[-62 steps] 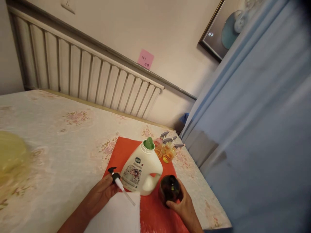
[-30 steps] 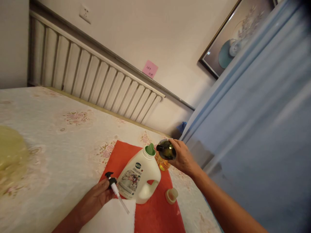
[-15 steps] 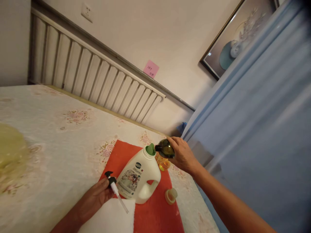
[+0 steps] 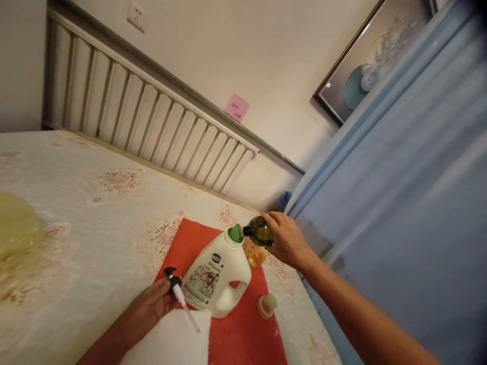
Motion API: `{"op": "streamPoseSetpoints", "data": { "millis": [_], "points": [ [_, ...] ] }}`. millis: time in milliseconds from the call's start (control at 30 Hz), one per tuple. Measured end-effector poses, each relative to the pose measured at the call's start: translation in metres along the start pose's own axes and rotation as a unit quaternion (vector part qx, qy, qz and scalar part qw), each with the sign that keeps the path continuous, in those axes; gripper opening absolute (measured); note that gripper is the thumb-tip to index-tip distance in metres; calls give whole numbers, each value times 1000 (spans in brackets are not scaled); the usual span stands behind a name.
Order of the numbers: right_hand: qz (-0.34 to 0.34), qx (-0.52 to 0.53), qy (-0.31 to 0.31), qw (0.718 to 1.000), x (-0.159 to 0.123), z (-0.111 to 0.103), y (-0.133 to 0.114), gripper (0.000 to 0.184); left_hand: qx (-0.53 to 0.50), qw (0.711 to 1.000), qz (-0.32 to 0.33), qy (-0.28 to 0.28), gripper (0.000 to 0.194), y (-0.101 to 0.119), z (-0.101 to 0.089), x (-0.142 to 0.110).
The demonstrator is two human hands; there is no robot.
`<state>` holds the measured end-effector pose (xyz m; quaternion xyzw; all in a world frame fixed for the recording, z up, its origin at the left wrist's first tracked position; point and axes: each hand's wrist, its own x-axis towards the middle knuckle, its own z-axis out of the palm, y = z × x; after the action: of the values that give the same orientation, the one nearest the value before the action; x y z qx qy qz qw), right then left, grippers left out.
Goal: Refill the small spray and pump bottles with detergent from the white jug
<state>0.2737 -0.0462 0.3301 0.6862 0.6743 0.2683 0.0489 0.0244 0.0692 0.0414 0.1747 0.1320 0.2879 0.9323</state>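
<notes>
My right hand [image 4: 287, 239] is closed round a dark green bottle [image 4: 261, 231], tipped on its side. The bottle's neck points left, at the green spout [image 4: 235, 233] in the mouth of a white detergent jug [image 4: 218, 274]. Whether liquid is flowing is too small to tell. The jug stands on an orange-red cloth [image 4: 243, 339]. To the left of the jug, my left hand [image 4: 154, 304] pinches a pump dispenser top [image 4: 175, 287] by its black collar, its clear tube hanging down to the right.
A pale cap [image 4: 267, 306] lies on the cloth, right of the jug. Behind the green bottle is an orange-yellow container [image 4: 256, 257], partly hidden. A white cloth [image 4: 171, 342] lies in front. At the left edge sits a yellowish translucent object [image 4: 17, 238]. A blue curtain [image 4: 403, 203] hangs at the right.
Almost nothing differs. The tilted bottle and both hands keep their places, apart from a very slight shift of the view.
</notes>
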Motion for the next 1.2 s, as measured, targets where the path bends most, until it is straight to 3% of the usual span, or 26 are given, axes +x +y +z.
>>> {"op": "streamPoseSetpoints", "data": {
  "millis": [400,1200],
  "points": [
    [-12,-29,-13,999,1,-6,1,67,6,1000,0,-3,15,2,13,-7],
    [-33,-69,-3,997,5,-11,5,69,-12,1000,-10,-10,15,-1,4,-2]
  ]
}}
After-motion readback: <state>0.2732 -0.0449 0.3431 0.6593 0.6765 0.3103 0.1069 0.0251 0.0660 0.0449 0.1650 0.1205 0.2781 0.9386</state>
